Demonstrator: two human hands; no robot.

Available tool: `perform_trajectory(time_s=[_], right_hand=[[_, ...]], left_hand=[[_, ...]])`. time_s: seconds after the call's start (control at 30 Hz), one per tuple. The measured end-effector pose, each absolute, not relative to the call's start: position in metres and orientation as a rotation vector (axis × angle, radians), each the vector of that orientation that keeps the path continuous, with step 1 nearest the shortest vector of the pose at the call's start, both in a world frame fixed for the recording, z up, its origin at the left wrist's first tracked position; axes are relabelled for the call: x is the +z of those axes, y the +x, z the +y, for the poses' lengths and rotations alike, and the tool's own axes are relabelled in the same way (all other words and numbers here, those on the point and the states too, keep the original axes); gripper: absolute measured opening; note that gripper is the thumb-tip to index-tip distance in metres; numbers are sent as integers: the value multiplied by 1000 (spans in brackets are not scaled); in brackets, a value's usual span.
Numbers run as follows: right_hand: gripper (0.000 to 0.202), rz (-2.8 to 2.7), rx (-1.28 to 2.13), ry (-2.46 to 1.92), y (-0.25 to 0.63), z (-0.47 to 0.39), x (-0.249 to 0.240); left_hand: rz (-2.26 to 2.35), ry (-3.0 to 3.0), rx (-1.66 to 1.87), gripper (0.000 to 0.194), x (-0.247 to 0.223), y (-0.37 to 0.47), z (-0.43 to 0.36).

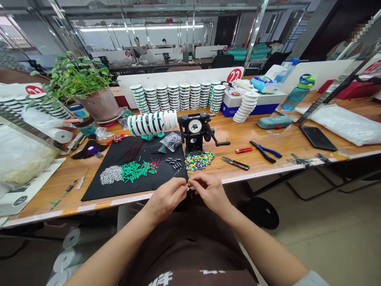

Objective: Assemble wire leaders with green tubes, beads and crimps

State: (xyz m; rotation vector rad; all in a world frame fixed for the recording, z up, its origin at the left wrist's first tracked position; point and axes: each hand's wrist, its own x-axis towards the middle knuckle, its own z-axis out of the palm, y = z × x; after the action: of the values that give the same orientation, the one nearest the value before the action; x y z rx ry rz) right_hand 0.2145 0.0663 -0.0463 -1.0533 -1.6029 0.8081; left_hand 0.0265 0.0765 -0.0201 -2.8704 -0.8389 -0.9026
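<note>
Potted plant (73, 77): stood at the left of the wooden bench (85, 169); a purple-capped stick (94, 151) is seen in front of it.
Black mat (97, 193): laid near the bench's front edge; grey bits (110, 175), green tubes (135, 171) and a few red tubes (154, 165) are heaped on it in that order; dark threads (132, 151) are spread behind; a clear bag (171, 141) and black pieces (174, 163) are placed toward its right side.
Left hand (168, 196): held at the mat's front right corner; thumb and forefinger closed in a pinch.
Tiny dark piece (188, 183): held at the bench edge, between the two hands' meeting fingertips; too small to be identified.
Hand winder (195, 131): set behind the hands; white spools (151, 122) are carried in a row on its left; spool stacks (178, 97) are lined up behind.
Coloured beads (199, 160): piled just in front of the winder, beside the mat.
Right hand (210, 192): pinched shut on the same piece, opposite the left; other fingers curled.
Snips (235, 163): laid right of the beads; pliers (264, 151) are left farther right, handles spread.
Phone (318, 138): laid flat, well apart from the hands.
</note>
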Motion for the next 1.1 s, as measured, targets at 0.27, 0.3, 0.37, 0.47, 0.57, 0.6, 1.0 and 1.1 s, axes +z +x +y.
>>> perform_trajectory(time_s=[0.27,0.3,0.37,0.47,0.57,0.6,1.0,1.1], right_hand=[[21,-1643,1282,-1001,218,104,-30],[20,-1642,1271,-998,217,104,-29],[15,-1594,1134,-1025,215,96,-29],[12,-1494,797,-1103,212,68,-32],[15,-1540,645,-1122,211,38,-38],[13,-1570,640,-1111,210,32,-40],[15,-1697,504,-927,200,29,-49],[14,-1694,465,-963,206,27,-44]], left_hand=[[-680,-3108,-897,21,-9,22,92],[-749,-3093,-962,19,-9,24,92],[-1020,-3040,-1141,14,-11,28,87],[-1628,-2980,-1436,8,-13,32,78],[-2055,-2958,-1783,14,-15,33,69],[-2135,-2934,-1897,17,-15,33,67],[-1949,-2740,-2006,3,-23,39,53],[-1887,-2705,-2011,5,-25,41,52]])
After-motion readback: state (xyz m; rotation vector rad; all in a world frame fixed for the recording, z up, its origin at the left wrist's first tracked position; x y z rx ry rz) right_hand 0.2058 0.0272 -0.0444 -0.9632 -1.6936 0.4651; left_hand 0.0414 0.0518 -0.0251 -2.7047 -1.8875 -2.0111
